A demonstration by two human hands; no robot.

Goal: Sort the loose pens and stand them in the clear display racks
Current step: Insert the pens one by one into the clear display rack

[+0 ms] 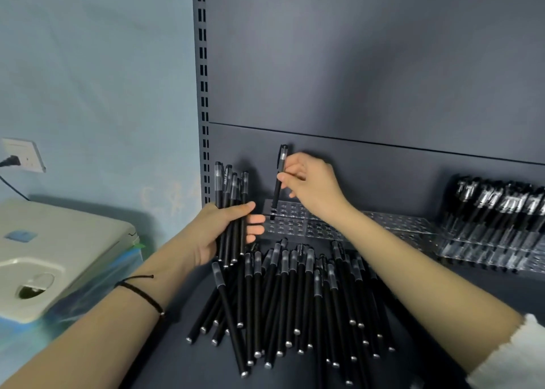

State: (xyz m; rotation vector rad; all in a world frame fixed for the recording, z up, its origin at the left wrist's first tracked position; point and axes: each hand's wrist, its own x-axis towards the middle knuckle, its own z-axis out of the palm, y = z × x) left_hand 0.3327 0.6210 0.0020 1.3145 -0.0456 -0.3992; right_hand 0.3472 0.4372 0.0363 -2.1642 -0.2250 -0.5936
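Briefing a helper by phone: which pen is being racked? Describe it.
Find the dark back panel, then the empty clear rack at its foot. One pen stands at the rack's left end, pinched by the right hand. Unlike the bundle and heap, it is alone.

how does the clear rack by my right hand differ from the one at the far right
The middle rack shows empty holes; the far rack is packed with standing pens. The right hand holds a pen at the middle rack; nothing touches the far rack. Both are clear.
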